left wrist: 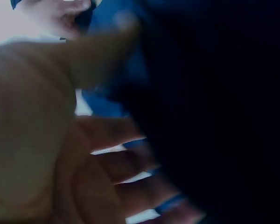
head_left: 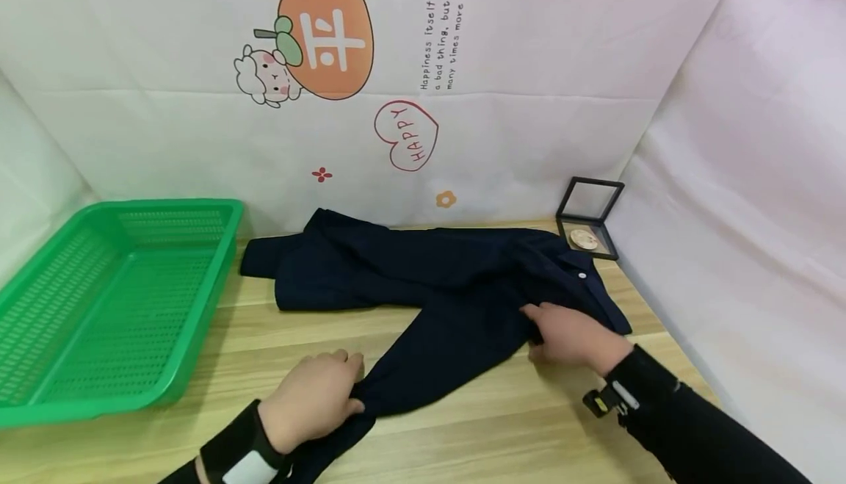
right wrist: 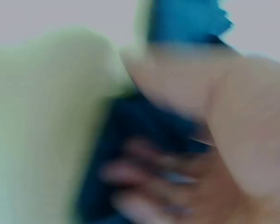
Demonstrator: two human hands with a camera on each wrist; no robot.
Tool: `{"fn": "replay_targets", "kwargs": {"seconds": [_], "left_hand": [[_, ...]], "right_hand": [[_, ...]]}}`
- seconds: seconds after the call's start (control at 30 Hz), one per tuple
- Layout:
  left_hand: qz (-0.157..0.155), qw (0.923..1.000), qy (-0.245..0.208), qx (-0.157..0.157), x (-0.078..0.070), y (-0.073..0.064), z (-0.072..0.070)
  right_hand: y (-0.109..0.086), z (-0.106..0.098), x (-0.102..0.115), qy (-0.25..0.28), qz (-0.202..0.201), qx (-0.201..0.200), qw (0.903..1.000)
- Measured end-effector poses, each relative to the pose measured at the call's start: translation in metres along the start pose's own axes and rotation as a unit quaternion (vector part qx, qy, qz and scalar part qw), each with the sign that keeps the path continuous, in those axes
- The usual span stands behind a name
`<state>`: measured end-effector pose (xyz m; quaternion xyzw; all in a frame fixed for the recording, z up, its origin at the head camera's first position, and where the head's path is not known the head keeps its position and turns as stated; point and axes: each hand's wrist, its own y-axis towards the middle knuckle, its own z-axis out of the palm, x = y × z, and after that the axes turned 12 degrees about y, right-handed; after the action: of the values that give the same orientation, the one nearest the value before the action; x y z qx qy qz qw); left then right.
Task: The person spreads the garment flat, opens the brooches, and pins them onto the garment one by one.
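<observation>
Dark navy trousers (head_left: 463, 308) lie across the wooden table, with a white button (head_left: 582, 275) near the waistband at the right. One leg stretches left and is bunched. The other slants toward the near edge. My left hand (head_left: 313, 399) grips that slanting leg low down, thumb on one side of the cloth and fingers on the other in the left wrist view. Close to the waist, my right hand (head_left: 571, 337) pinches the near edge of the trousers. The right wrist view is blurred, with the thumb (right wrist: 177, 81) over dark cloth and curled fingers below.
A green plastic basket (head_left: 205, 300) stands on the left side of the table (head_left: 482, 440). At the back right, a small black frame case (head_left: 598, 219) holding a round pale disc (head_left: 584, 239) sits beside the trousers. White printed cloth (head_left: 529, 139) hangs behind.
</observation>
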<state>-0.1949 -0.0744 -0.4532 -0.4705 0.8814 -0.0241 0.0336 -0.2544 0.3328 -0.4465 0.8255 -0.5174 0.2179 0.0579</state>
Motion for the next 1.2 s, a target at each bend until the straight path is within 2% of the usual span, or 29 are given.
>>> {"fn": "replay_targets", "kwargs": {"seconds": [0.07,0.1,0.17,0.23,0.27,0.33,0.4,0.43,0.53,0.6,0.7,0.77,0.83,0.9,0.97,1.03,1.1,1.2], "left_hand": [[0.013,0.9996,-0.012,-0.023,0.004,-0.004,0.008],[0.017,0.9989,-0.028,-0.034,0.008,-0.006,0.008],[0.023,0.9964,-0.068,-0.045,0.017,-0.01,0.002],[0.01,0.9919,-0.118,-0.046,0.027,-0.016,-0.01],[0.0,0.989,-0.138,-0.054,0.032,-0.019,-0.017],[-0.023,0.9849,-0.162,-0.057,0.04,-0.026,-0.028],[-0.04,0.9823,-0.174,-0.055,0.045,-0.034,-0.033],[-0.039,0.9815,-0.179,-0.056,0.046,-0.037,-0.033],[-0.003,0.9802,-0.194,-0.039,0.048,-0.046,-0.023],[0.027,0.9814,-0.19,-0.011,0.049,-0.052,-0.013],[0.078,0.9829,-0.163,0.036,0.052,-0.061,0.001],[0.099,0.9792,-0.167,0.059,0.056,-0.067,0.006],[0.103,0.9749,-0.191,0.05,0.06,-0.072,0.009],[0.083,0.9706,-0.225,0.018,0.063,-0.075,0.008],[0.044,0.9614,-0.272,-0.006,0.064,-0.079,0.005],[0.015,0.9474,-0.319,-0.014,0.064,-0.081,0.002],[0.005,0.9267,-0.376,0.005,0.064,-0.083,0.0],[0.02,0.8974,-0.439,0.04,0.063,-0.083,0.0]], "right_hand": [[-0.004,0.012,-0.01,-0.01,-0.039,-0.059,0.9974],[-0.007,0.015,-0.015,-0.009,-0.064,-0.099,0.993],[-0.012,0.014,-0.025,0.004,-0.116,-0.163,0.9798],[-0.02,0.006,-0.031,0.026,-0.156,-0.183,0.9702],[-0.025,0.0,-0.033,0.041,-0.171,-0.177,0.9685],[-0.034,-0.009,-0.034,0.071,-0.185,-0.132,0.9713],[-0.041,-0.015,-0.033,0.092,-0.168,-0.061,0.9796],[-0.044,-0.017,-0.032,0.098,-0.156,-0.026,0.9826],[-0.051,-0.017,-0.027,0.102,-0.113,0.059,0.9866],[-0.055,-0.013,-0.024,0.115,-0.088,0.097,0.9847],[-0.059,-0.008,-0.02,0.137,-0.067,0.112,0.9819],[-0.062,-0.008,-0.019,0.145,-0.064,0.105,0.9817],[-0.066,-0.01,-0.018,0.138,-0.071,0.088,0.984],[-0.07,-0.013,-0.019,0.132,-0.082,0.066,0.9857],[-0.073,-0.015,-0.019,0.124,-0.09,0.047,0.9871],[-0.076,-0.015,-0.018,0.121,-0.093,0.045,0.9873],[-0.077,-0.012,-0.012,0.122,-0.086,0.06,0.9869],[-0.076,-0.002,0.001,0.136,-0.08,0.098,0.9826]]}}
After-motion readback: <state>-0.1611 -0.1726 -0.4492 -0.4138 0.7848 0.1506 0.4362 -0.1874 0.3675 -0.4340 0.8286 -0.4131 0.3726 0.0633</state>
